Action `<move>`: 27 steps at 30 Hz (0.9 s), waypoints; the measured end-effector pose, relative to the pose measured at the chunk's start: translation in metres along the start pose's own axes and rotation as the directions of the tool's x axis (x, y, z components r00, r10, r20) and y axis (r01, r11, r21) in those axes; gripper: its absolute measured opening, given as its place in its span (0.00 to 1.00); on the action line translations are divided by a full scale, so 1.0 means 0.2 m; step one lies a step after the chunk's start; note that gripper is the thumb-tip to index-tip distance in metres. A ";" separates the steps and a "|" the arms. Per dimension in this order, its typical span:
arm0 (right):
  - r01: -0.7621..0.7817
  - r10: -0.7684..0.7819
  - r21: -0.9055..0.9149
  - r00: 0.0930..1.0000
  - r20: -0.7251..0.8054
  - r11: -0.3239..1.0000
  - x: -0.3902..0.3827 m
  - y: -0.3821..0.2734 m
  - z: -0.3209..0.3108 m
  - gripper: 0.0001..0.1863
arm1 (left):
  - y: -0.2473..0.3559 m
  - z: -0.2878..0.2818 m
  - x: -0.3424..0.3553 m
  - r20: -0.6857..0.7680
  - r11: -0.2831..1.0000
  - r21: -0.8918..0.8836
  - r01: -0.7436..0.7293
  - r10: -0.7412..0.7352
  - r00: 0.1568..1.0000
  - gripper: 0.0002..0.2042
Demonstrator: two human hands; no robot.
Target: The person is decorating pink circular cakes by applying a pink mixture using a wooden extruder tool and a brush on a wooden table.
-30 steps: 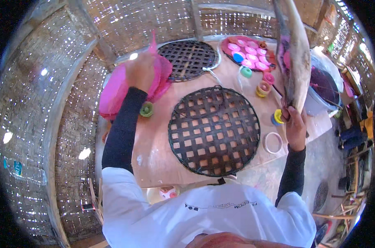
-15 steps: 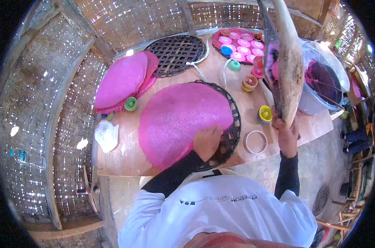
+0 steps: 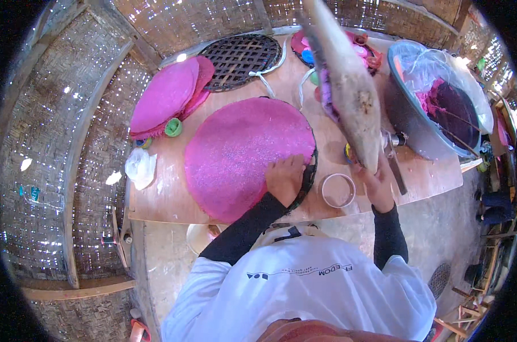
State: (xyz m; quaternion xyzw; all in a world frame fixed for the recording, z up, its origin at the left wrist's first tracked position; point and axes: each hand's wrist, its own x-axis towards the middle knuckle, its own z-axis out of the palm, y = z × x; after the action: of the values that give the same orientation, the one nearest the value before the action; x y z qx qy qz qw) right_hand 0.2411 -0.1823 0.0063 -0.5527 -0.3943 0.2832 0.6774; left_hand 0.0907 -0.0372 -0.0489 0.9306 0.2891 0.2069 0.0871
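Pale husk [image 3: 354, 94] now leans further left, right fingers [image 3: 360, 175] clamped on it; left fingers [image 3: 280, 168] apart on pink sheet [image 3: 241, 139]

Your left hand [image 3: 284, 178] lies on a round pink sheet [image 3: 241, 151], which covers most of a woven tray by the table's [image 3: 167, 199] near edge. Your right hand [image 3: 378, 183] grips a long pale piece [image 3: 349, 85] by its lower end. A white ring [image 3: 323, 192] sits near that edge, between your hands; a big tub [image 3: 409, 122] stands toward the far right corner.
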 end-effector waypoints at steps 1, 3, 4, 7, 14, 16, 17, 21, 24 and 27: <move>-0.063 0.062 0.027 0.998 0.022 0.998 -0.01 -0.01 0.00 0.33 | 0.03 -0.08 0.00 0.001 1.000 0.002 -0.003 0.003 1.000 0.13; -0.017 0.020 -0.057 0.998 0.063 0.998 -0.02 -0.03 0.00 0.34 | 0.09 -0.30 0.00 -0.019 0.999 -0.004 -0.053 0.053 0.998 0.26; 0.027 -0.011 -0.133 0.993 0.119 0.991 -0.03 -0.03 0.00 0.34 | 0.08 -0.37 -0.02 -0.097 0.996 -0.075 -0.054 0.047 0.994 0.29; 0.114 -0.060 -0.172 0.954 0.294 0.979 -0.03 -0.07 0.05 0.36 | 0.04 -0.54 -0.02 -0.370 1.000 -0.007 0.014 -0.016 0.929 0.32; -0.322 0.056 0.197 0.633 0.772 0.926 -0.09 -0.18 0.28 0.35 | -0.41 -0.47 -0.32 -0.213 0.948 -0.317 0.000 -0.071 0.975 0.34; -0.172 0.158 -0.049 0.707 0.690 0.984 -0.05 -0.11 0.19 0.29 | -0.48 -0.47 -0.39 -0.320 0.945 -0.323 0.048 -0.157 0.935 0.34; -0.031 0.217 -0.312 0.784 0.581 0.949 -0.05 -0.07 0.13 0.24 | -0.52 -0.48 -0.41 -0.372 0.942 -0.326 0.075 -0.201 0.906 0.34; 0.384 0.020 -0.763 0.888 0.460 0.521 -0.21 0.10 0.02 0.11 | -0.66 -0.52 -0.44 -0.561 0.902 -0.389 0.187 -0.393 0.729 0.35; 0.375 0.067 -0.867 0.906 0.418 0.328 -0.23 0.14 0.01 0.09 | -0.75 -0.57 -0.46 -0.616 0.842 -0.483 0.241 -0.522 0.589 0.36; 0.340 0.112 -0.871 0.909 0.401 0.355 -0.19 0.05 0.10 0.09 | -0.79 -0.60 -0.52 -0.632 0.796 -0.542 0.267 -0.597 0.494 0.37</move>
State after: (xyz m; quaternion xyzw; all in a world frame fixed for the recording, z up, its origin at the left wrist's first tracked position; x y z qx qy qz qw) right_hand 0.2039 -0.2003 -0.0097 -0.7378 -0.6497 0.0662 0.1706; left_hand -0.1186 0.0368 -0.0199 0.6044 0.4805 0.6099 0.1784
